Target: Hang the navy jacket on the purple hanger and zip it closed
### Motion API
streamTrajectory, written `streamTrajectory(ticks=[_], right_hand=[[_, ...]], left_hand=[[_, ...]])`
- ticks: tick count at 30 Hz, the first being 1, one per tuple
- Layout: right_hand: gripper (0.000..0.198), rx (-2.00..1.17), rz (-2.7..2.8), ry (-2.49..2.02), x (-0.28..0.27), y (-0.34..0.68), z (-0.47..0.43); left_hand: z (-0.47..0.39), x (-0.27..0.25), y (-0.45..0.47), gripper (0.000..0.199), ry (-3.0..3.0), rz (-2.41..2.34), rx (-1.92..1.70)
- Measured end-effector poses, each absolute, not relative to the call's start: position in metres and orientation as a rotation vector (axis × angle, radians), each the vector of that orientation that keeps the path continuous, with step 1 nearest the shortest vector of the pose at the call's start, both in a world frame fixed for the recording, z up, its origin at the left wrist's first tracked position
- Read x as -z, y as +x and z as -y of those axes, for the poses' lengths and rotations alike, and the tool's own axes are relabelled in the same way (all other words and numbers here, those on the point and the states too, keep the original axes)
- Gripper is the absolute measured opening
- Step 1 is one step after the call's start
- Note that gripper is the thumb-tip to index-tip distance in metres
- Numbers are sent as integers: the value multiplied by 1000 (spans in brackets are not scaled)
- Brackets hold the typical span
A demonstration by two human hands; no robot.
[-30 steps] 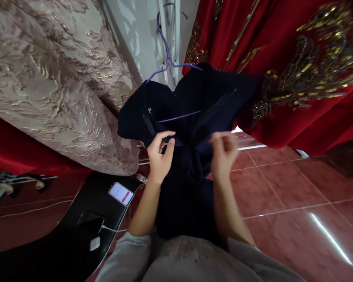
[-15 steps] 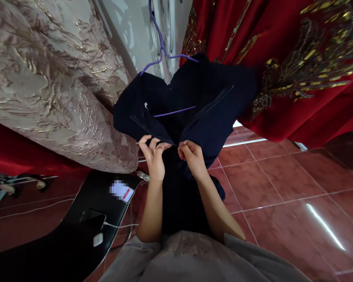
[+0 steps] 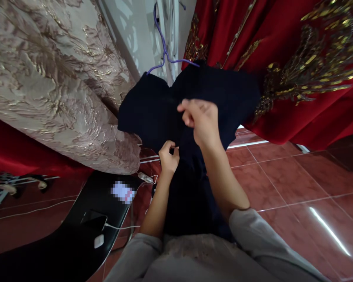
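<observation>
Both hands grasp the dark garment (image 3: 153, 113) hanging on a purple hanger (image 3: 164, 55): left hand (image 3: 169, 158) pinches low, right hand (image 3: 201, 119) grips higher.

The garment (image 3: 153, 113) hangs on a hanger (image 3: 164, 55) just above the left hand (image 3: 168, 158), under the right hand (image 3: 202, 119). A desk (image 3: 76, 235) with phones (image 3: 122, 192) lies below-left of the hands; gowns (image 3: 282, 58) hang to either side.

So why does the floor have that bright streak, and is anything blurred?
Head view: the streak is glare on the glossy red floor tiles; the phone screen is pixelated; the right hand looks slightly soft; the dark garment shows almost no detail; edges bend from the wide lens.
</observation>
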State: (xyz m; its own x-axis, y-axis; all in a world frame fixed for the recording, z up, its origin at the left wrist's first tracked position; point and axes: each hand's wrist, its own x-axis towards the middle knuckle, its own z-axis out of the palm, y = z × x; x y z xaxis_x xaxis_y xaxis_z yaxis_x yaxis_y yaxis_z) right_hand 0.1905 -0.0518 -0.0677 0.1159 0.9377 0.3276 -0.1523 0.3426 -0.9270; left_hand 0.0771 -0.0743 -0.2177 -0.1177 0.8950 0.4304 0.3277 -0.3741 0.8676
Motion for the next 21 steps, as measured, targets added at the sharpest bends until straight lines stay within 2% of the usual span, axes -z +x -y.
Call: streamTrajectory(ticks=[4,8,11,17,21], right_hand=[[49,-890,1155,-749,26,183,33],[45,-870,1189,-749,37,187,33],[42,-885,1250,-786,51,194,34],[35,-882,1326,-782,48,195,46],[32,-812,1338,-793,46,189,49]], left_hand=[[67,235,70,16,1698,-1410,-1474],[77,222,61,14,1797,-1315,-1311],[84,187,56,7,1854,-1174,-1281],[59,88,46,23,2088,-1046,-1813],[35,55,48,24,2323,-1026,-1780]])
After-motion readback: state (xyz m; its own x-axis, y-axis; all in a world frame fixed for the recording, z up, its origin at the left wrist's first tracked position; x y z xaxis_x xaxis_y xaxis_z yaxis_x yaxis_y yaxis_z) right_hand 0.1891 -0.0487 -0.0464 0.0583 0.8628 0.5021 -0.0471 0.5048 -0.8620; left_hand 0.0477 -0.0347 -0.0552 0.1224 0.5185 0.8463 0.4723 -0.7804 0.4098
